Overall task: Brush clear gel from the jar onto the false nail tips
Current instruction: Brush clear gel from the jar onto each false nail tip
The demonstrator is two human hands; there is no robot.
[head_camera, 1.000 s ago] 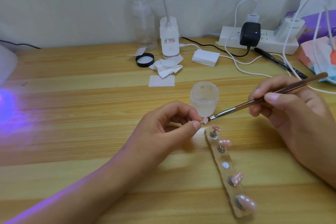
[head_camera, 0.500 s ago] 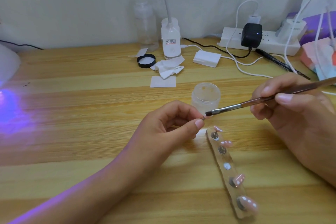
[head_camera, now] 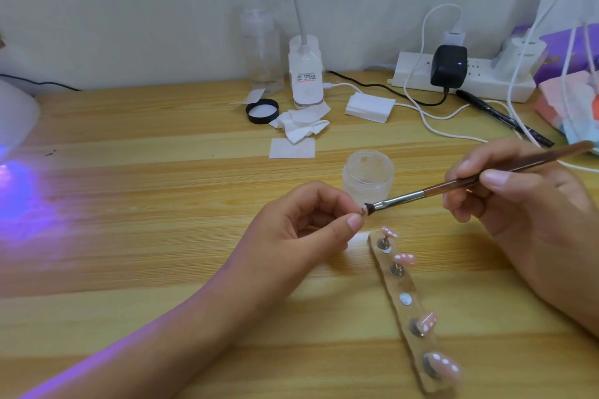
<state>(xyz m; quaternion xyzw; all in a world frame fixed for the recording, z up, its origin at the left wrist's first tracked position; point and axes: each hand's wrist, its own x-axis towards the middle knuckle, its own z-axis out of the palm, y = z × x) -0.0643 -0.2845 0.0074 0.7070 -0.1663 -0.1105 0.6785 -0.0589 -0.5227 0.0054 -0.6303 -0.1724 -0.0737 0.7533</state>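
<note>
Head view shows the left hand (head_camera: 298, 227) curled, its thumb and forefinger pinching a small false nail tip (head_camera: 361, 211) just in front of the open jar (head_camera: 368, 176) of clear gel. The right hand (head_camera: 518, 204) grips the brush (head_camera: 453, 186) like a pen, with the bristles touching that tip. Compared with half a second ago, the bristles have dropped from just above the pinched tip onto it, while the jar and the holder strip (head_camera: 406, 311), with its four pink tips near the left thumb, have not moved.

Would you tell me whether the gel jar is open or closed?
Open: the jar has no lid; a black lid lies apart behind it.
</note>
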